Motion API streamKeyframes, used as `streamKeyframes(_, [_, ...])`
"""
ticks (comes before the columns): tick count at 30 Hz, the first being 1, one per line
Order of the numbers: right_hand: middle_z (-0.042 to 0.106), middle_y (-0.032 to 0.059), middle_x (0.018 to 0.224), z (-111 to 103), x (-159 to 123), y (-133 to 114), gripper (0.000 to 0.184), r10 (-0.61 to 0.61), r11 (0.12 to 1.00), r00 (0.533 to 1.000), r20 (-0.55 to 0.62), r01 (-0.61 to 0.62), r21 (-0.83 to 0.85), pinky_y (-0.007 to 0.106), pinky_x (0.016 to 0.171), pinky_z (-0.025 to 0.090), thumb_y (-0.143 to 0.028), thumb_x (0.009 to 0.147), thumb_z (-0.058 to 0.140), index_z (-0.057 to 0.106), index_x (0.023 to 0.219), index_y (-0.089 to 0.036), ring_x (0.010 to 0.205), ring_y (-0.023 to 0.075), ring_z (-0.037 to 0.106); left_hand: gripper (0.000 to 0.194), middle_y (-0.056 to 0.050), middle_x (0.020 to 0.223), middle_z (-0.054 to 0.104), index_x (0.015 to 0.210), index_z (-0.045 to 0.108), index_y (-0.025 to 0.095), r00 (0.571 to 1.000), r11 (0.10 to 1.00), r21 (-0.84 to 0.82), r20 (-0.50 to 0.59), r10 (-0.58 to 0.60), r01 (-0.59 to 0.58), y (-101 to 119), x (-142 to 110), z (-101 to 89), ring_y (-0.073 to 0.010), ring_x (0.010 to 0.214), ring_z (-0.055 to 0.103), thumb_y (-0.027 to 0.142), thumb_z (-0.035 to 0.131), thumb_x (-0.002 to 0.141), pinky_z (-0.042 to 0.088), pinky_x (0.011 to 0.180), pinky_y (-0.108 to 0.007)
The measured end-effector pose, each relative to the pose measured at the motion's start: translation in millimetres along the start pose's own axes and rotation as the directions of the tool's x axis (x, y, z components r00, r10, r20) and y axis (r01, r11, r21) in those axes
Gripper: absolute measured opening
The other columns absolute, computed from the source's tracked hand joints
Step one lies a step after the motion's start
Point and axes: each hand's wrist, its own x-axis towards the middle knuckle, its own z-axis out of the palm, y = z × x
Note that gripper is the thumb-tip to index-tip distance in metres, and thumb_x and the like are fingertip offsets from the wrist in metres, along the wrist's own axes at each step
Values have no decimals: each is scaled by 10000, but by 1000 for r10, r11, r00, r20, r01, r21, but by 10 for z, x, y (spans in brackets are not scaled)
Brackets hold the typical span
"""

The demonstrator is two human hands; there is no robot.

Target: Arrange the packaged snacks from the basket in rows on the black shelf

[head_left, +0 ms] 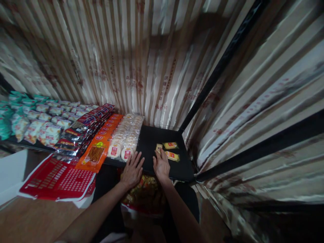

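Note:
My right hand [162, 165] is on the right part of the black shelf [149, 138], its fingers closed on a small yellow-wrapped snack pack [158, 147]. Two similar snack packs, one farther back [170, 145] and one nearer [172, 156], lie just right of my fingertips. My left hand [132, 170] rests at the shelf's front edge, fingers spread and holding nothing, close to the clear-wrapped round crackers [126, 153]. Below and between my forearms sits a large bag of yellow-wrapped packs [145, 190], partly hidden by my arms.
Left along the shelf stand an orange snack bag [95, 155], dark shiny packets [73, 135], white packets [49, 131] and green ones [6, 118]. A red printed sheet [58, 177] hangs at the front. Black poles [210, 87] and striped curtains [131, 67] enclose the shelf.

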Motion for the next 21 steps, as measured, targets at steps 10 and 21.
streamKeyframes(10, [385, 150, 1425, 347, 564, -336, 576, 68, 950, 996, 53, -80, 301, 462, 1094, 211, -482, 903, 302, 447, 1323, -115, 1339, 233, 292, 507, -45, 1442, 382, 1346, 429, 287, 970, 977, 62, -150, -191, 202, -243, 200, 52, -318, 1366, 228, 389, 512, 856, 235, 1081, -511])
streamKeyframes(21, [212, 100, 1509, 1180, 1565, -471, 844, 339, 639, 880, 332, -475, 606, 366, 1138, 128, -698, 814, 269, 226, 1444, -138, 1390, 208, 189, 454, -44, 1406, 437, 1307, 486, 254, 960, 975, 6, -178, -217, 221, -325, 255, 122, -312, 1358, 254, 251, 503, 853, 249, 1083, -507])
